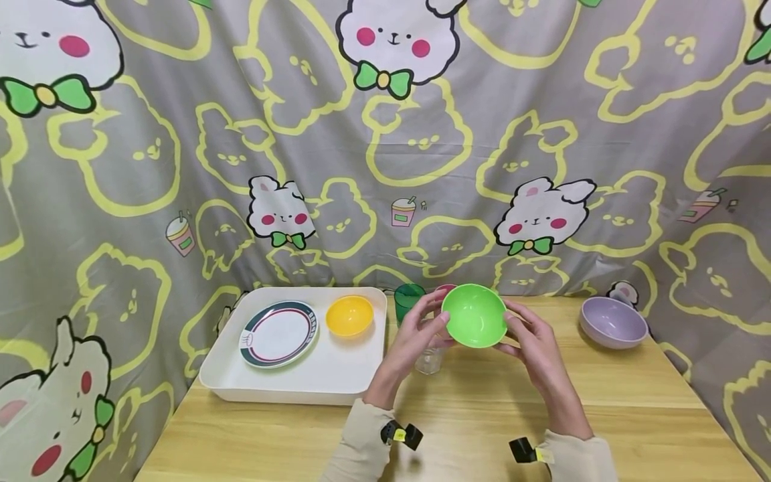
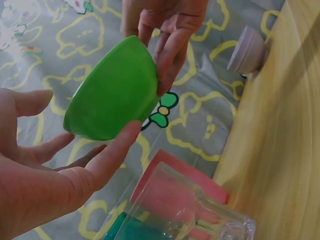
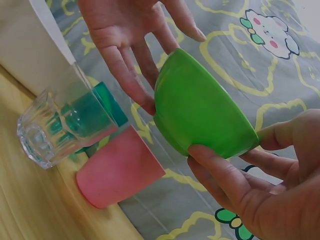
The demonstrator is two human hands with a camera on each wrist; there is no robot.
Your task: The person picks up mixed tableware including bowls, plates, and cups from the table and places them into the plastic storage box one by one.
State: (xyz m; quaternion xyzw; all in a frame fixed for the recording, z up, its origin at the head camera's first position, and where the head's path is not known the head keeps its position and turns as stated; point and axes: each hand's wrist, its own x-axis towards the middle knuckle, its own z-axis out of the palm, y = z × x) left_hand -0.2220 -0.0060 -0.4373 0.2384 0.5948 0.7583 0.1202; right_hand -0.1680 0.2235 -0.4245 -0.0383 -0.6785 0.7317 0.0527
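Note:
A bright green bowl (image 1: 476,316) is held up over the table, its hollow facing the head camera. My right hand (image 1: 538,345) grips its right side, thumb at the rim and fingers under the outer wall (image 3: 200,107). On the other side, my left hand (image 1: 412,341) touches the bowl with extended fingertips. Its thumb (image 2: 35,102) stands off from the rim in the left wrist view. Behind and below the hands are a clear glass (image 3: 65,120), a pink cup (image 3: 120,167) and a green cup (image 1: 409,299), partly hidden in the head view.
To the left, a white tray (image 1: 289,388) holds a plate (image 1: 280,335) with a dark patterned rim and a yellow bowl (image 1: 349,316). A purple bowl (image 1: 613,323) stands at the right rear of the wooden table (image 1: 482,415). A printed curtain (image 1: 337,154) hangs behind and around it.

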